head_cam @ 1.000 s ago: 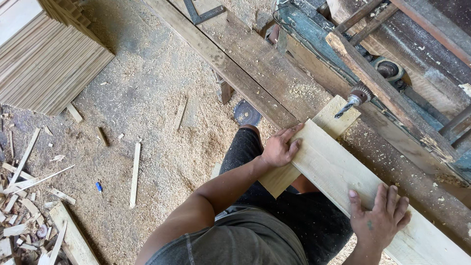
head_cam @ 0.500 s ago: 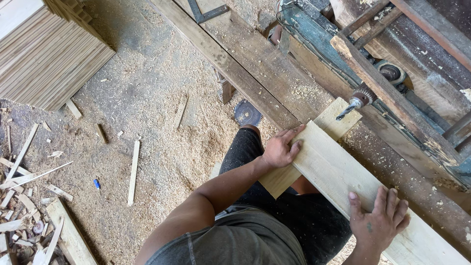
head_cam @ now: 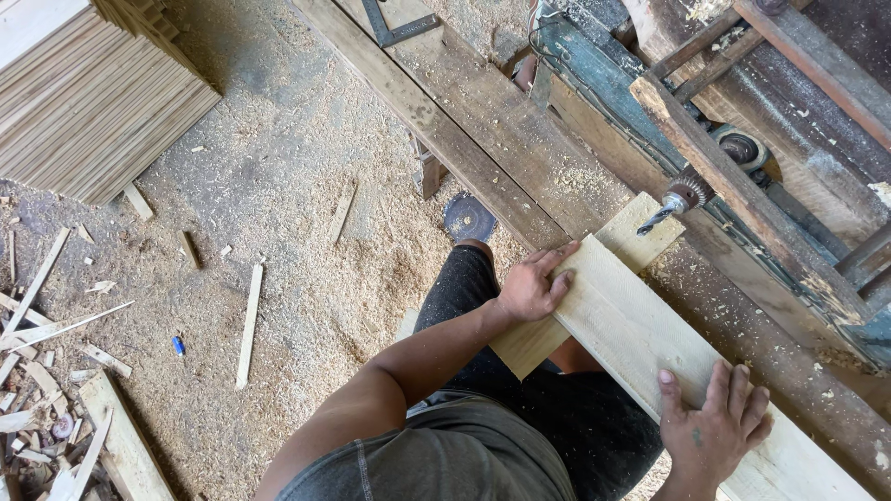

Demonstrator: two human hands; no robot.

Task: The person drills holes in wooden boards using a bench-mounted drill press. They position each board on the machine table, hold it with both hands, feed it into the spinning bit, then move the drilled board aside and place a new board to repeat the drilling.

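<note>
A long pale plank (head_cam: 624, 327) lies slantwise on the worn bench (head_cam: 520, 153). It crosses over a shorter pale board (head_cam: 522, 345), whose far end (head_cam: 640, 232) sits under the tip of a machine-mounted drill bit (head_cam: 665, 215). My left hand (head_cam: 532, 284) grips the long plank's near end, fingers curled over its edge. My right hand (head_cam: 716, 424) lies flat on the plank lower down, fingers spread. My dark trousers and grey shirt fill the bottom of the view.
An old blue-green machine frame with wooden rails (head_cam: 742, 167) runs behind the drill. The sawdust floor holds a circular saw blade (head_cam: 469, 217), loose wood strips (head_cam: 249, 320) and scraps (head_cam: 37, 408). A stack of thin boards (head_cam: 93, 93) stands at top left. A metal square (head_cam: 394, 28) rests on the bench.
</note>
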